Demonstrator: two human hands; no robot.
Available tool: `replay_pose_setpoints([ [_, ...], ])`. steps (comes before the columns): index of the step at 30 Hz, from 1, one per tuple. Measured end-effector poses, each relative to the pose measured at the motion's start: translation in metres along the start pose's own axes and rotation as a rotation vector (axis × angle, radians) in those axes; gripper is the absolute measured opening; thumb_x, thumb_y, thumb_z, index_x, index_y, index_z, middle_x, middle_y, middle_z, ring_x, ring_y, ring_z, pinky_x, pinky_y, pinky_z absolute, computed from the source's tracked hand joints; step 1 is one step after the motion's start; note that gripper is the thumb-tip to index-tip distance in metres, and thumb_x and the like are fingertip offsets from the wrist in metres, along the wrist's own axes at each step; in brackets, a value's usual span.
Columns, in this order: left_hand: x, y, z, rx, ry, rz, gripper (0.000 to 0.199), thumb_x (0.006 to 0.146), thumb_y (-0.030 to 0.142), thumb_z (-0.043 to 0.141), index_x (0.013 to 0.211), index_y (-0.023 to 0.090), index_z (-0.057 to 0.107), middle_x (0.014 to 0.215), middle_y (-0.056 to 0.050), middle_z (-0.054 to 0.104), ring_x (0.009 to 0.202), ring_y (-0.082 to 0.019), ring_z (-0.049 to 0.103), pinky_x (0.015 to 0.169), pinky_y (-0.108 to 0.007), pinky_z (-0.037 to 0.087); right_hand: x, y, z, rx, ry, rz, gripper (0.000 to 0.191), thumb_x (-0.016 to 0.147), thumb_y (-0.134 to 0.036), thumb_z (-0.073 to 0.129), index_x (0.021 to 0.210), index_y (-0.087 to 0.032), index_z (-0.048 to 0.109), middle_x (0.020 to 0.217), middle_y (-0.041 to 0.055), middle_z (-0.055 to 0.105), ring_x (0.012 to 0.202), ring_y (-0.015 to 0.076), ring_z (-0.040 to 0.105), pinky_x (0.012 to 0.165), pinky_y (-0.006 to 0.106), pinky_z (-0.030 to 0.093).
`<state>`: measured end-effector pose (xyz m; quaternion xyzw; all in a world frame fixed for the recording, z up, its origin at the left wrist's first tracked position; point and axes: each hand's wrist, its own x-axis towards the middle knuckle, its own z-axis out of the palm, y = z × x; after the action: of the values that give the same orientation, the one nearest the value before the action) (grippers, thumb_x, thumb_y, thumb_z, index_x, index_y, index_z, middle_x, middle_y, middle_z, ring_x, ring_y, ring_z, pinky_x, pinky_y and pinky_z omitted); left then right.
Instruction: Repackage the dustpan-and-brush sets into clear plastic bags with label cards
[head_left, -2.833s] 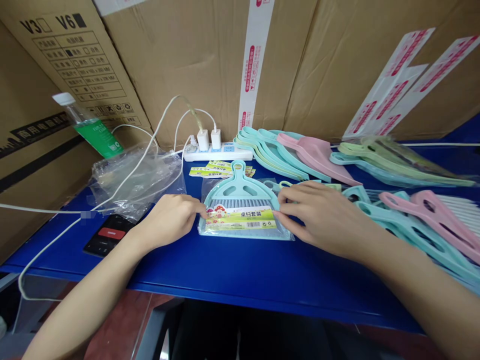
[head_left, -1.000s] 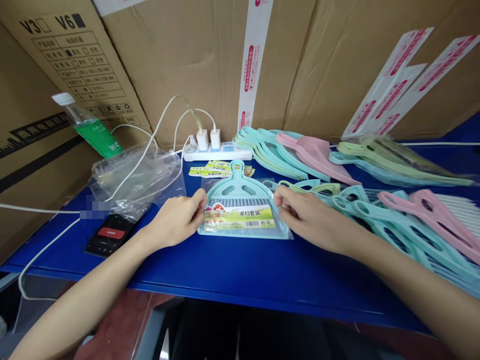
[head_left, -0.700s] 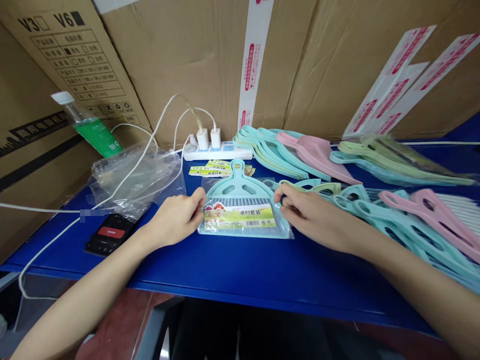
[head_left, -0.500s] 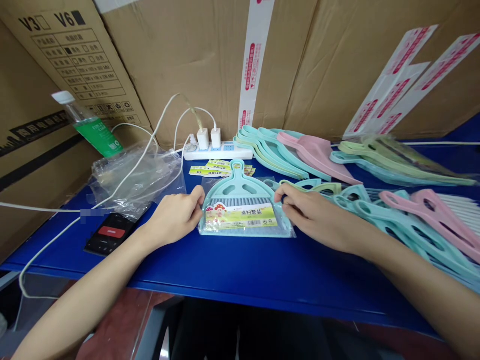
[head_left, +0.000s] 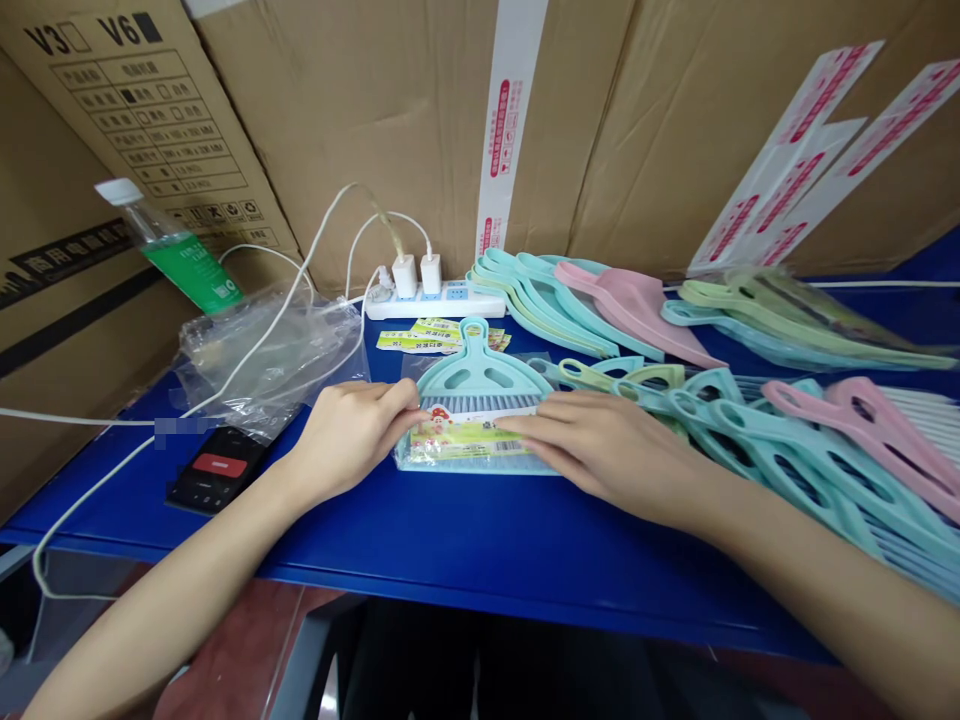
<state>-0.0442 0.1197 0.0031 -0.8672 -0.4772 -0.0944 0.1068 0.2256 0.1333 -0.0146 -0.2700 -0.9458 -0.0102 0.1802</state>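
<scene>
At center frame, a bagged dustpan (head_left: 480, 375) lies under both hands — the left hand (head_left: 352, 430) curled at its edge, hold unclear, the right hand (head_left: 607, 450) open and flat across its label (head_left: 465, 440).

Body check, two arms in view. Left hand (head_left: 352, 435) and left forearm (head_left: 176, 590) on the near-left side of the blue workbench (head_left: 487, 540); right hand (head_left: 611, 450) and right forearm (head_left: 840, 590) on the near-right side. Both hands bare: no gloves, tape, or cables on them. Forearms bare out to the frame edge, slim, tapering toward the wrists, no sleeve cuff showing. Fingers long and slender. Nails look short, too small to tell more. Dark area below the bench: can't tell if it's clothing.
</scene>
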Motion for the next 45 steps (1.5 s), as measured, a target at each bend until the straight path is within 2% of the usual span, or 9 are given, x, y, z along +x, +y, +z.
replay_pose_setpoints([
  [3,-0.001,0.0,-0.001,-0.022,0.057,0.026,0.042,0.103,0.039,0.028,0.076,0.02,0.053,0.067,0.0,0.063,0.06,-0.015,0.06,0.058,-0.025,0.041,0.001,-0.001,0.003,-0.013,-0.029,-0.02,0.033,0.099,-0.02,0.041,0.115,-0.022,0.07,0.086,0.0053,0.071,0.079,0.0195,0.064,0.074,0.033,0.049],
  [7,-0.001,0.0,0.002,-0.129,0.111,0.176,0.033,0.103,0.028,0.029,0.092,0.019,0.058,0.086,-0.003,0.068,0.077,-0.016,0.065,0.069,-0.026,0.048,0.001,-0.002,0.005,-0.027,-0.036,-0.035,0.033,0.099,-0.023,0.043,0.12,-0.021,0.069,0.086,0.0059,0.069,0.078,0.0201,0.061,0.073,0.034,0.047],
  [9,-0.001,0.001,0.004,-0.175,0.077,0.307,0.031,0.103,0.023,0.029,0.099,0.019,0.059,0.095,-0.004,0.07,0.085,-0.016,0.066,0.073,-0.026,0.05,0.001,-0.002,0.006,-0.033,-0.026,-0.053,0.034,0.099,-0.025,0.043,0.123,-0.021,0.067,0.083,0.0057,0.067,0.077,0.02,0.06,0.072,0.033,0.046],
  [12,0.0,0.003,0.005,-0.204,-0.004,0.407,0.032,0.103,0.021,0.028,0.107,0.018,0.059,0.093,-0.004,0.07,0.08,-0.016,0.066,0.068,-0.026,0.05,0.001,-0.002,0.007,-0.048,-0.026,-0.074,0.035,0.1,-0.025,0.042,0.124,-0.022,0.067,0.08,0.0055,0.066,0.076,0.0202,0.058,0.069,0.033,0.044],
  [22,-0.001,0.003,0.004,-0.189,-0.023,0.38,0.032,0.104,0.025,0.029,0.106,0.018,0.06,0.091,-0.004,0.07,0.08,-0.015,0.065,0.07,-0.027,0.051,0.002,0.0,0.004,-0.051,0.038,-0.119,0.032,0.1,-0.021,0.041,0.112,-0.02,0.071,0.075,0.0032,0.067,0.07,0.018,0.057,0.066,0.031,0.041],
  [27,0.0,0.0,0.003,-0.106,0.094,0.349,0.034,0.104,0.028,0.033,0.091,0.018,0.062,0.09,-0.003,0.068,0.082,-0.015,0.062,0.069,-0.026,0.049,0.0,0.004,-0.004,-0.182,0.213,-0.111,0.036,0.101,-0.019,0.039,0.084,-0.019,0.07,0.067,0.0026,0.062,0.066,0.0165,0.055,0.063,0.029,0.04],
  [31,0.002,-0.003,0.002,0.06,0.132,0.261,0.043,0.104,0.034,0.029,0.082,0.017,0.062,0.081,-0.003,0.065,0.073,-0.016,0.059,0.061,-0.027,0.046,0.0,0.007,-0.01,-0.262,0.267,-0.073,0.036,0.099,-0.016,0.041,0.07,-0.021,0.062,0.064,0.0021,0.061,0.063,0.0162,0.056,0.058,0.029,0.037],
  [39,0.003,-0.008,0.006,0.144,0.092,0.036,0.029,0.101,0.022,0.037,0.086,0.018,0.061,0.088,-0.002,0.067,0.075,-0.015,0.062,0.058,-0.025,0.044,-0.003,0.011,-0.017,-0.295,0.224,0.07,0.033,0.099,-0.022,0.04,0.069,-0.022,0.054,0.062,0.0017,0.063,0.059,0.0165,0.057,0.055,0.028,0.036],
  [45,0.005,-0.005,0.003,0.232,0.006,-0.03,0.034,0.101,0.03,0.04,0.076,0.018,0.06,0.072,-0.002,0.061,0.069,-0.018,0.062,0.053,-0.027,0.038,-0.003,0.01,-0.015,-0.299,0.099,0.254,0.036,0.099,-0.028,0.033,0.069,-0.023,0.053,0.059,0.0029,0.063,0.053,0.0187,0.057,0.048,0.029,0.026],
])
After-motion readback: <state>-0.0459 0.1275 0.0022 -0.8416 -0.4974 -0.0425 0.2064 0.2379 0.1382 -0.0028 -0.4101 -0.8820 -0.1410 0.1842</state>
